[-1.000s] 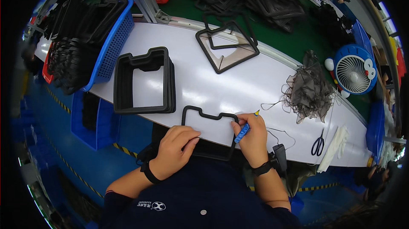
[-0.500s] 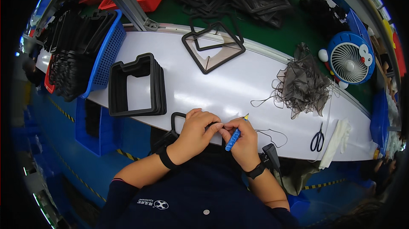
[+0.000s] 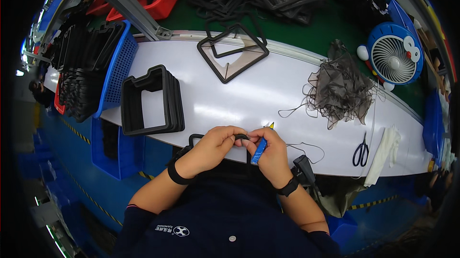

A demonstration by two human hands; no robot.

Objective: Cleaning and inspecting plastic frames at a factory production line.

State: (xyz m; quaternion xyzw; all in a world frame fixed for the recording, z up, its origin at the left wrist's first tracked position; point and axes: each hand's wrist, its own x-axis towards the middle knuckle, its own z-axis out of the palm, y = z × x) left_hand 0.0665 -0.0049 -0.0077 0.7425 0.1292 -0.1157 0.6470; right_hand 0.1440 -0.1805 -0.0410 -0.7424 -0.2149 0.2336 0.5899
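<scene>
At the table's near edge my hands meet over a black frame (image 3: 241, 137), which is mostly hidden by the fingers. My left hand (image 3: 211, 147) is closed, pinching the frame's rim. Closed as well, my right hand (image 3: 272, 157) pinches the rim beside it. A slim blue tool with a yellow tip (image 3: 259, 151) is also tucked in that right hand, tip pointing away from me. A stack of black frames (image 3: 174, 102) stands on the table to the left. Farther off lies a black frame with sheer mesh (image 3: 258, 57), overlapping another frame.
Right of my hands are a heap of dark mesh pieces (image 3: 338, 90), black-handled scissors (image 3: 361, 152) and white gloves (image 3: 382, 155). A blue fan (image 3: 394, 56) stands behind them. At left is a blue basket (image 3: 115, 76) of black frames; a metal post (image 3: 120, 1) rises nearby.
The view has shifted slightly. My fingers have moved on the rim, and more of the black frame shows between them. The blue tool stays in my right hand.
</scene>
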